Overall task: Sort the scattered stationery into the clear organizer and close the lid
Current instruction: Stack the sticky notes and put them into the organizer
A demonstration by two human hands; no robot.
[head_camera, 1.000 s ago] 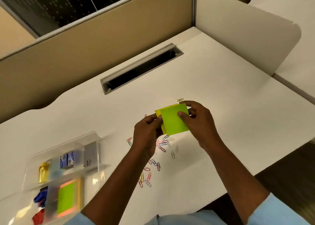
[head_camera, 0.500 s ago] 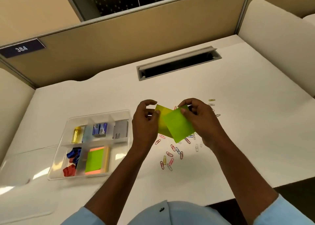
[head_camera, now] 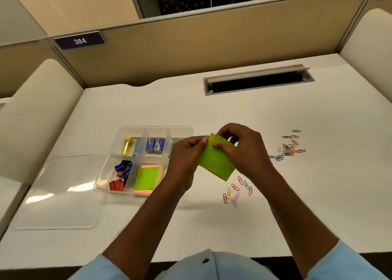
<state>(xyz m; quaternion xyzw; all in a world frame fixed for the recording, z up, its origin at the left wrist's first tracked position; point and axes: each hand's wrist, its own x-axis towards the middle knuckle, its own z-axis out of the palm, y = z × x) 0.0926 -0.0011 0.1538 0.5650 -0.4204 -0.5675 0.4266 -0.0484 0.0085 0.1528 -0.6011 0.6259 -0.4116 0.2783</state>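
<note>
Both hands hold a green and yellow sticky-note pad (head_camera: 216, 163) above the desk, just right of the clear organizer (head_camera: 157, 128). My left hand (head_camera: 185, 158) pinches its left edge; my right hand (head_camera: 244, 148) grips its top and right side. The organizer's compartments hold a yellow tube (head_camera: 126, 146), blue sharpeners (head_camera: 155, 145), blue and red clips (head_camera: 121, 174) and a green sticky pad on an orange one (head_camera: 146, 178). Its clear lid (head_camera: 57, 192) lies open flat to the left. Several coloured paper clips (head_camera: 235, 191) lie scattered below the pad, more paper clips (head_camera: 288, 147) to the right.
A grey cable slot (head_camera: 258, 80) is set into the white desk (head_camera: 318, 194) at the back. Beige partition panels (head_camera: 191, 44) close off the back, with curved side dividers left and right. A label on the partition reads 384 (head_camera: 80, 40).
The view has swung left and down, bringing the organizer fully into sight. Both hands have carried the sticky pad closer to the organizer's right edge.
</note>
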